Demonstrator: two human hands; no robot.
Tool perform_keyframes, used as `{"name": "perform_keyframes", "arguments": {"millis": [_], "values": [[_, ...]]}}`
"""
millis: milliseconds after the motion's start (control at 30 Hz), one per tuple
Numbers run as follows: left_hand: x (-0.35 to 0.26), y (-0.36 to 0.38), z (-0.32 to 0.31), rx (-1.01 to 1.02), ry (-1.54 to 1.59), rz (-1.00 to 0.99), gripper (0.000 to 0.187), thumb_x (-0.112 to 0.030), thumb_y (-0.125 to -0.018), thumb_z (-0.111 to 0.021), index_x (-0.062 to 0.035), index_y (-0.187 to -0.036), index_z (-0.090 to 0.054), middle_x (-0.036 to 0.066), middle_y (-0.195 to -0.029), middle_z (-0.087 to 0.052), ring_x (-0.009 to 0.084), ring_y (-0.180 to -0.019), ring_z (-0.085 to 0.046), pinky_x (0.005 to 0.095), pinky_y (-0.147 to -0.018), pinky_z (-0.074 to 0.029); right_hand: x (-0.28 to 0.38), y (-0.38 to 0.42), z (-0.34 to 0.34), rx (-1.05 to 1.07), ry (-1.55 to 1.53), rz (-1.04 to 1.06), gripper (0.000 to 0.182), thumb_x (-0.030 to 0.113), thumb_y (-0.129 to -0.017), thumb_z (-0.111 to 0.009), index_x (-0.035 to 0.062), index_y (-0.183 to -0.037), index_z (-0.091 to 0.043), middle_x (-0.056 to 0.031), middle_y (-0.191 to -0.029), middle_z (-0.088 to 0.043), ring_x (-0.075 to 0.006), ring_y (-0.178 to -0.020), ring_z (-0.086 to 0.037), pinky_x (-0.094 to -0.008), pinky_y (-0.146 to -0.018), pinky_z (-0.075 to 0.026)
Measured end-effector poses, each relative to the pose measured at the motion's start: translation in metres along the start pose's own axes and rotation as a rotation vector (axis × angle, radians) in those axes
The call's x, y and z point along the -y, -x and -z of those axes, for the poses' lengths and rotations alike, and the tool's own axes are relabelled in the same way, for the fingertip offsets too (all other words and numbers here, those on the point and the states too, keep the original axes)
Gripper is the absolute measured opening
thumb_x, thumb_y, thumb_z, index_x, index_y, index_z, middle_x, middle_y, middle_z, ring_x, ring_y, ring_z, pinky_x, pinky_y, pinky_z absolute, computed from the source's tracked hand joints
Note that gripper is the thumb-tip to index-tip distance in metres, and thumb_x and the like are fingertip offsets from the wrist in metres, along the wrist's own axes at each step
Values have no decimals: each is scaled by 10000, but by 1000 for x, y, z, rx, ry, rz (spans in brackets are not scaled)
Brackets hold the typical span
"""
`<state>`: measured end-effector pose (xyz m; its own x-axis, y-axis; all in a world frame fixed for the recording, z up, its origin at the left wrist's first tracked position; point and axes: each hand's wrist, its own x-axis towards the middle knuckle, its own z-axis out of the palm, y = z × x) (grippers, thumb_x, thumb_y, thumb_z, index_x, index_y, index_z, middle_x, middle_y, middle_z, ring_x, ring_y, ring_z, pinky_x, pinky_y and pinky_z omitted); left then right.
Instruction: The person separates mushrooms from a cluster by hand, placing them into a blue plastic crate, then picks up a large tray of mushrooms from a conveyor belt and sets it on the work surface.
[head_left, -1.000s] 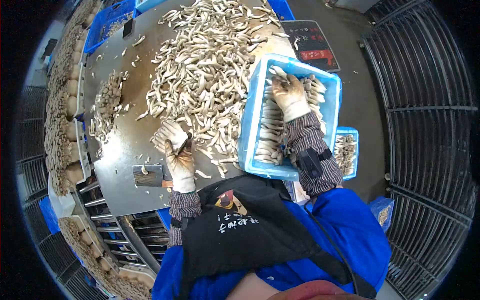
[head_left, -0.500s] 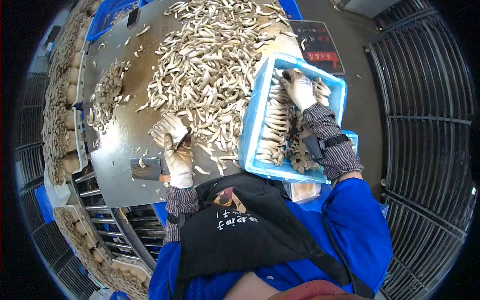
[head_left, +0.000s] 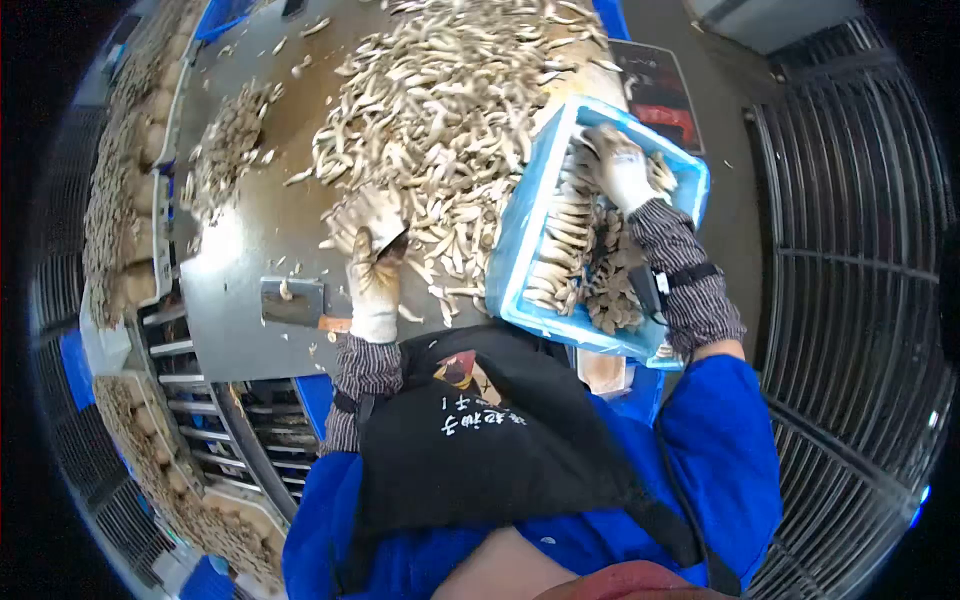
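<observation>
My left hand (head_left: 376,268), in a stained white glove, is raised above the near part of the metal table. Its thumb and fingers close around a small bunch of pale mushrooms (head_left: 352,222), blurred, stems pointing left. Inside a blue crate (head_left: 512,245) lined with plastic, my right hand (head_left: 618,168), also gloved, curls its fingers over mushrooms at the far end; the fingertips are partly hidden. A row of mushrooms (head_left: 562,245) lies there with white stems to the left and grey-brown caps (head_left: 612,290) to the right.
A large heap of loose mushrooms (head_left: 430,110) covers the middle of the table (head_left: 225,335). A clump of mushrooms (head_left: 228,140) lies farther left. A wide-bladed knife (head_left: 292,300) rests near the front edge. Mushroom-growing bottles (head_left: 135,235) line the left; metal racks (head_left: 850,200) stand right.
The view has shifted slightly, so the table and crate appear displaced. My left hand still holds its bunch, and my right hand stays at the crate's far end.
</observation>
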<state>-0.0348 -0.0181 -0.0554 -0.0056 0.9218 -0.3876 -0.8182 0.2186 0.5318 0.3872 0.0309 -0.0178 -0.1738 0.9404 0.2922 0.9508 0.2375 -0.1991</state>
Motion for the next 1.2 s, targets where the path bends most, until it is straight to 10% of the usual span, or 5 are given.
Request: {"name": "perform_keyframes", "arguments": {"millis": [300, 633, 767, 833, 1200], "values": [[8, 13, 3, 410, 45, 0, 749, -136, -802, -751, -240, -1456, -399, -36, -1482, -434, 213, -1360, -426, 642, -1044, -406, 42, 15, -3, 20, -92, -203, 360, 245, -944, -582, 52, -1248, -582, -206, -1071, -680, -346, -973, -672, -446, -862, -520], [-14, 32, -27, 439, -265, 75, 1027, -59, -674, -774, -274, -1532, -253, -33, -1569, -301, 221, -1435, -309, 440, -1176, -282, 248, -16, 33, 212, -1135, -126, 530, 126, -843, -733, 10, -1313, -516, -150, -1206, -598, -219, -1124, -577, -355, -963, -470], [-18, 32, -25, 484, -135, -93, 1038, -173, -674, -831, -279, -1530, -253, -7, -1565, -303, 229, -1433, -309, 448, -1182, -268, 261, -29, 41, 17, -1234, -260, 744, 506, -892, -657, -32, -1359, -440, -112, -1197, -571, -154, -968, -572, -306, -798, -497], [-19, 32, -23, 530, 307, 54, 1049, 127, -673, -683, -277, -1535, -242, -15, -1555, -321, 219, -1416, -344, 387, -1134, -359, 249, -35, 30, 453, -1567, -254, 730, 513, -882, -662, -15, -1351, -472, -87, -1163, -601, -153, -990, -576, -305, -836, -488], [-31, 36, -42, 378, -548, -226, 846, -110, -752, -775, -106, -1473, -332, 80, -1371, -496, 214, -1227, -524, 360, -963, -497, 259, -26, 26, 240, -1528, -212, 520, 33, -839, -683, -17, -1299, -446, -102, -1198, -576, -187, -1121, -553, -319, -977, -459]]}}
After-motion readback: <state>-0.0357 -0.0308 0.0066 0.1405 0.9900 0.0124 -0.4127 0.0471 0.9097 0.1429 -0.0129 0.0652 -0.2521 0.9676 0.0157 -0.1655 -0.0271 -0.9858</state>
